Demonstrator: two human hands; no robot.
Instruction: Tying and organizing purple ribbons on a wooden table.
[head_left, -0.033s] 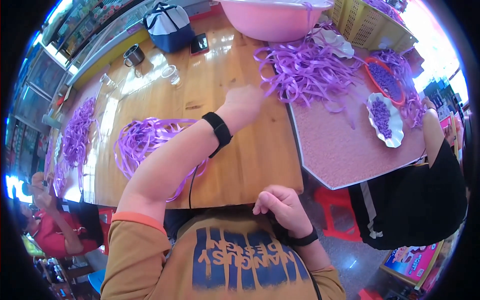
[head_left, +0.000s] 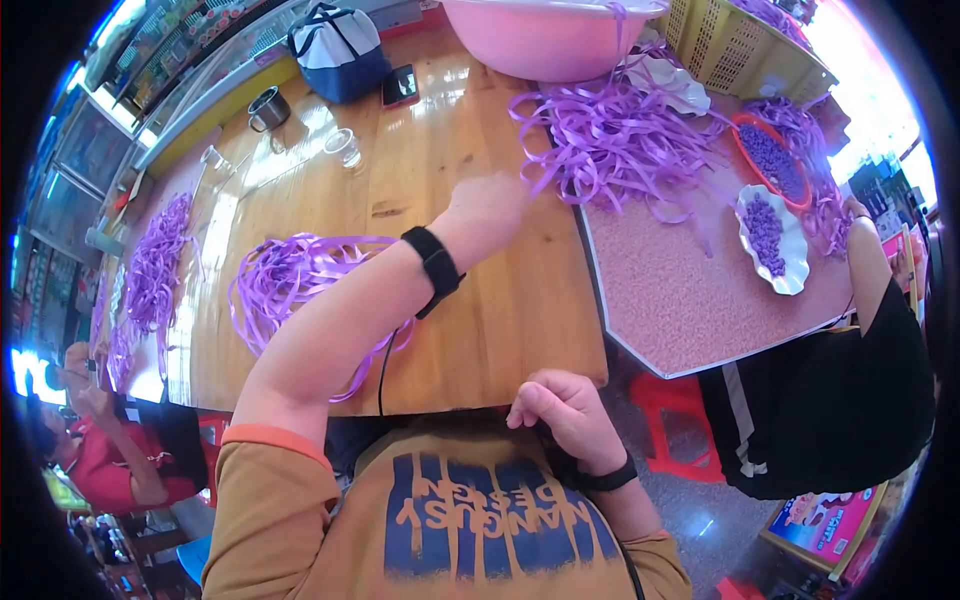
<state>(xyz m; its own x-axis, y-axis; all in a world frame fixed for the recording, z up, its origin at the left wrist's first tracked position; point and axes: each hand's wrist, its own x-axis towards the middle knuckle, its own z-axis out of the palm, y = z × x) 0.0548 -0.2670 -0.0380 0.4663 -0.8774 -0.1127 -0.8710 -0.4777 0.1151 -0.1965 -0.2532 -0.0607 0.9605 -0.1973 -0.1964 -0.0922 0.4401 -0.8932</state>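
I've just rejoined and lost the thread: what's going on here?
The person's left hand is over the wooden table, at the edge of a purple ribbon pile; whether it grips any is unclear. The right hand is curled by the table's near edge, with nothing visibly held. A second ribbon bundle lies left, partly hidden.

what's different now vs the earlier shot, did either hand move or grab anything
Nothing visibly changed: no clear move, grab or release. The left hand is still by the near edge of the big purple ribbon heap; whether it grips a strand can't be told. The right hand stays curled at the wooden table's near edge.
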